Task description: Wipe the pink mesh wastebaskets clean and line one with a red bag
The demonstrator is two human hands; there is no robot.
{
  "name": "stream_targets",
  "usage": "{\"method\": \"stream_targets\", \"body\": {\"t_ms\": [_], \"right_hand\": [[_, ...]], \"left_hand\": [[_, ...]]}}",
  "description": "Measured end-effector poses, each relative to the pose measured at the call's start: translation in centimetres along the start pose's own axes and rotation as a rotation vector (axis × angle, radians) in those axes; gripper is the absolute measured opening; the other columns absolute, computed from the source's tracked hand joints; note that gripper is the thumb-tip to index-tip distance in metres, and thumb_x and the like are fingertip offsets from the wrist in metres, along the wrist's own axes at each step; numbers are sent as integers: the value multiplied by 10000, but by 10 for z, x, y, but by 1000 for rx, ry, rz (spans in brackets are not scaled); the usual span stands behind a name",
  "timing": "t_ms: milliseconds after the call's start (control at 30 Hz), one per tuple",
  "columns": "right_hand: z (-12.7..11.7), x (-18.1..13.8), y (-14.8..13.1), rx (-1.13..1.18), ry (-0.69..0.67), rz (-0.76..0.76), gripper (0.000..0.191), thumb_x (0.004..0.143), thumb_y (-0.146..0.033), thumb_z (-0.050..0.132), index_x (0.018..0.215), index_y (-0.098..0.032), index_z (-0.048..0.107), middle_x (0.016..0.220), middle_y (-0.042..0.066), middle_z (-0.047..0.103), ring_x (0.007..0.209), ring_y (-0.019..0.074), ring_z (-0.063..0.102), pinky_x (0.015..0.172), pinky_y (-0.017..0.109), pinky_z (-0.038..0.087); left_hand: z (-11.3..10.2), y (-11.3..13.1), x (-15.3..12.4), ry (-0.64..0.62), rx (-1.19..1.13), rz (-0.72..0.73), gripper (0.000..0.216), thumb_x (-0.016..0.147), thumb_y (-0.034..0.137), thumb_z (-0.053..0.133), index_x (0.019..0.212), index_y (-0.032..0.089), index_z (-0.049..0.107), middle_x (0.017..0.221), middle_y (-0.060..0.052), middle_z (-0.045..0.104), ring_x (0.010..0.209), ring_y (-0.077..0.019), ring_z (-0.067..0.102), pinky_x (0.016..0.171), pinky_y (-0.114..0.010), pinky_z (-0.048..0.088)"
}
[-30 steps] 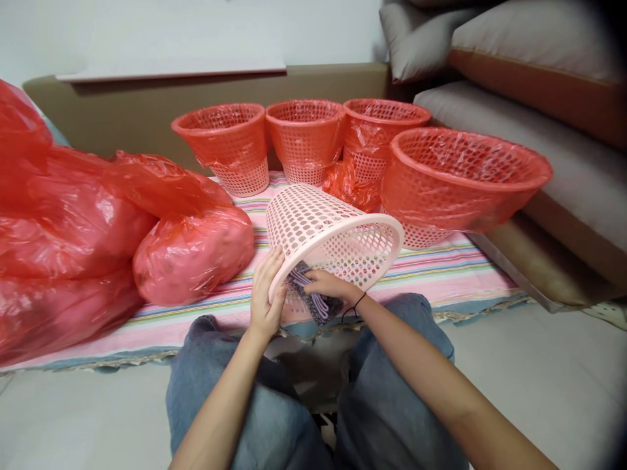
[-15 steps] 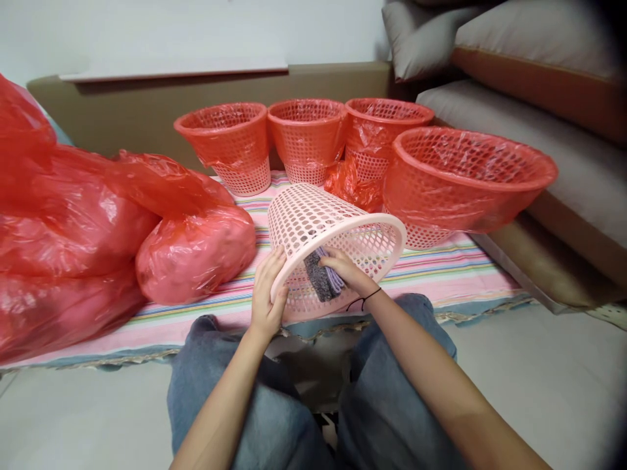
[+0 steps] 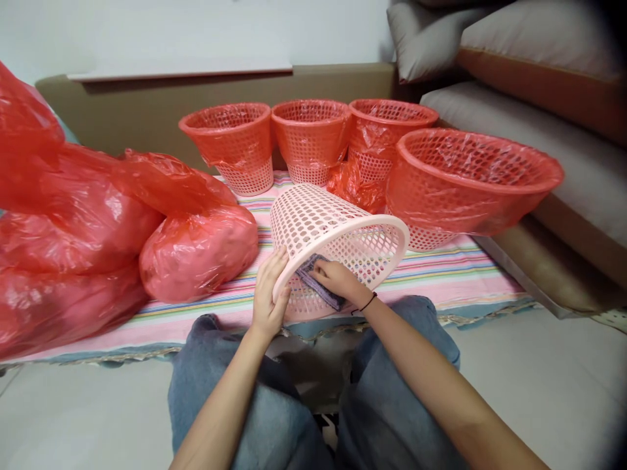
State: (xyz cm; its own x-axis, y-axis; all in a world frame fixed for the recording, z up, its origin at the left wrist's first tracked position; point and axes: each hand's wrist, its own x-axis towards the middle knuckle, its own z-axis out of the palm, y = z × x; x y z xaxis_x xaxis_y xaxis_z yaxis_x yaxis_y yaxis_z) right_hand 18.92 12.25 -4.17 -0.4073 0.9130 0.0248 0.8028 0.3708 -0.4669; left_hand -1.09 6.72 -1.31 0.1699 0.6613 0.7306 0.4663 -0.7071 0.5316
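A pale pink perforated basket lies tilted on its side on the striped mat, its mouth facing me. My left hand grips the basket's rim at the lower left, fingers wrapped round it. My right hand is inside the basket's mouth, closed on a grey-purple cloth that is pressed against the inner wall.
Several pink baskets lined with red plastic bags stand behind, one large at the right. Bulging red plastic bags fill the left. A striped mat covers the floor. Sofa cushions rise at the right. My jeans-clad knees are below.
My right hand has moved the cloth from the basket's lower rim up and into the mouth, and shifted it along the inner wall. The left hand has held its grip on the rim.
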Motion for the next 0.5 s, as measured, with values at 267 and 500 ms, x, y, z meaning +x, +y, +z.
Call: {"method": "stream_targets", "body": {"t_ms": [267, 500], "right_hand": [[25, -4, 10, -98, 123, -43, 390, 979, -327, 513, 1334, -193, 603, 1416, 124, 554, 1299, 285, 458, 1092, 415, 329], [45, -13, 15, -170, 131, -91, 621, 968, -546, 503, 1501, -230, 468, 1582, 110, 397, 1426, 336, 333, 1160, 486, 261]], "left_hand": [[0, -3, -2, -2, -9, -8, 497, 1018, 468, 405, 1456, 255, 502, 1480, -127, 551, 1382, -285, 497, 1147, -516, 390], [3, -3, 0, 4, 22, 38, 498, 1019, 443, 399, 1470, 247, 481, 1492, -139, 541, 1385, -295, 498, 1134, -538, 402]]}}
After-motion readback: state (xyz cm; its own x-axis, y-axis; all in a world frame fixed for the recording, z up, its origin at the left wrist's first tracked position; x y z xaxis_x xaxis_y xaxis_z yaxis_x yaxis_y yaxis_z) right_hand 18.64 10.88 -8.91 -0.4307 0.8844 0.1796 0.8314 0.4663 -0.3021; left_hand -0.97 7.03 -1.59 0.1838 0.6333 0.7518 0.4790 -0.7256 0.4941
